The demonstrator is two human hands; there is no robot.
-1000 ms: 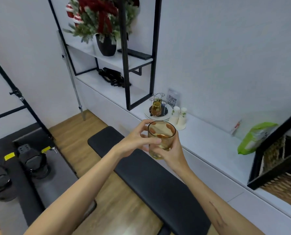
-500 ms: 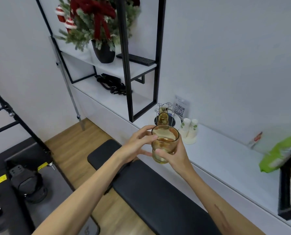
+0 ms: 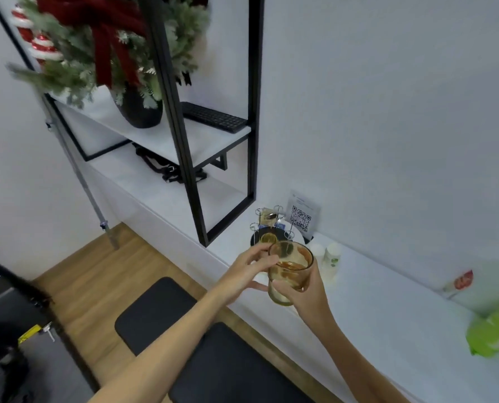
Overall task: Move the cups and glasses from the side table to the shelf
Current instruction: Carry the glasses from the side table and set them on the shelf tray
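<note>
Both hands on one amber glass [image 3: 290, 271]; right hand [image 3: 303, 292] wraps the lower wall and base from the near side, fingers curled round it; left hand [image 3: 246, 273] pinches the rim edge with fingertips, thumb below; glass held upright in the air, just short of the white shelf [image 3: 387, 309] ledge, over the black padded bench [image 3: 161, 309].

Target looks like the wire cup rack [image 3: 271, 225] on its round tray, just beyond the glass; another amber glass [image 3: 268, 238] already sits in it; two paper cups [image 3: 326, 257] stand beside, QR sign [image 3: 302, 218] behind.

Handling judgement: rigid, thick-walled, so moderately heavy for its size; smooth surface, likely slippery; brittle, chips at the rim if knocked on the wire posts; contents unclear, amber tint hides whether it holds liquid, so keep it level.

Grip point: mid-to-lower wall with a full wrap, as the right one has it; rim pinch is only good for steadying; risk is clipping a rack post or the seated glass on the way in.
</note>
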